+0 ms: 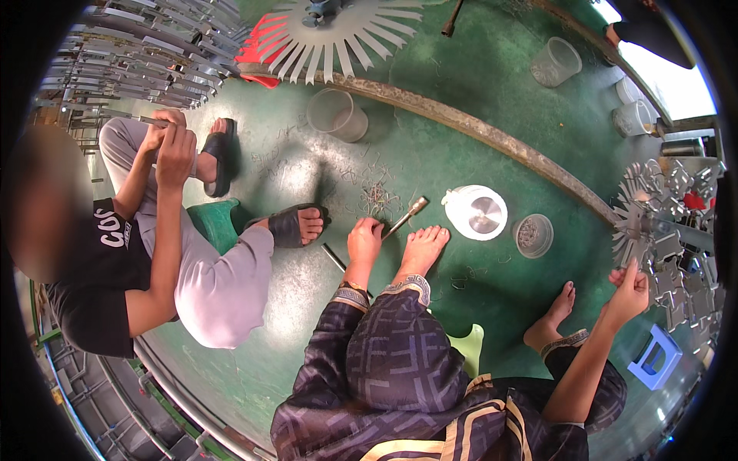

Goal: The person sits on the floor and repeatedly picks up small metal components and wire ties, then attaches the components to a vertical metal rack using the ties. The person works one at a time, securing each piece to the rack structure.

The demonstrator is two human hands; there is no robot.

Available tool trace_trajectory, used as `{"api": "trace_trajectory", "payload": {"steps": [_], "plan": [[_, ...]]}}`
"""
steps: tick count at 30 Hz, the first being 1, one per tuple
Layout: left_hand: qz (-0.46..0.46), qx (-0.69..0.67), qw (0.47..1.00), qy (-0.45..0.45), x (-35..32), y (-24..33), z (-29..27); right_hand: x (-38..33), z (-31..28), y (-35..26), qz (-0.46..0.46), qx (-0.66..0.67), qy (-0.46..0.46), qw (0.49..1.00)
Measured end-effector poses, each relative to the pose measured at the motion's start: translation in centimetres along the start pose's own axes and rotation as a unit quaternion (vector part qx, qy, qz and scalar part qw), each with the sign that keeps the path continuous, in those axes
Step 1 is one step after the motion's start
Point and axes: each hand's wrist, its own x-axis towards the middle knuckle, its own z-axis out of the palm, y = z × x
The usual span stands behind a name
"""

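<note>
My left hand (364,241) is low over the green floor, its fingers pinched together at the near edge of a loose pile of small bent wire pieces (380,200). What it holds, if anything, is hidden. Right beside it lies a metal rod with a thicker end (407,217). On the right, my right hand (629,293) is raised with its fingers pressed together, just below a toothed metal disc (632,219) on a rack hung with flat metal plates (688,261). Anything small in its fingertips cannot be made out.
A white tub (453,209) and a clear cup of small pieces (533,235) stand ahead of my foot. A co-worker (115,261) sits at left, hands raised to another rack (138,54). A curved bar (461,127) crosses the floor. A blue stool (644,370) stands right.
</note>
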Motion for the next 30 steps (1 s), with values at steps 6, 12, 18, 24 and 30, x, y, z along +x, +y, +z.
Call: {"api": "trace_trajectory", "payload": {"steps": [6,12,18,24,30], "plan": [[0.014,0.069,0.989,0.132,-0.3,-3.7,-0.3,-0.2,-0.2,-0.2,-0.008,0.003,0.002,1.0],[0.125,0.274,0.952,-0.048,2.9,-2.8,-0.2,-0.5,-0.6,-0.6,-0.006,0.013,0.02,1.0],[0.27,0.201,0.934,-0.122,-4.1,4.1,12.9,-0.2,-0.2,-1.2,0.038,0.103,0.0,0.994],[0.171,0.116,0.978,0.027,-0.3,5.4,4.3,-0.2,-1.1,-1.6,0.085,0.126,0.002,0.988],[0.18,-0.24,0.954,0.025,1.8,17.5,-12.1,-0.8,-0.9,-1.5,0.062,0.131,-0.011,0.989]]}}
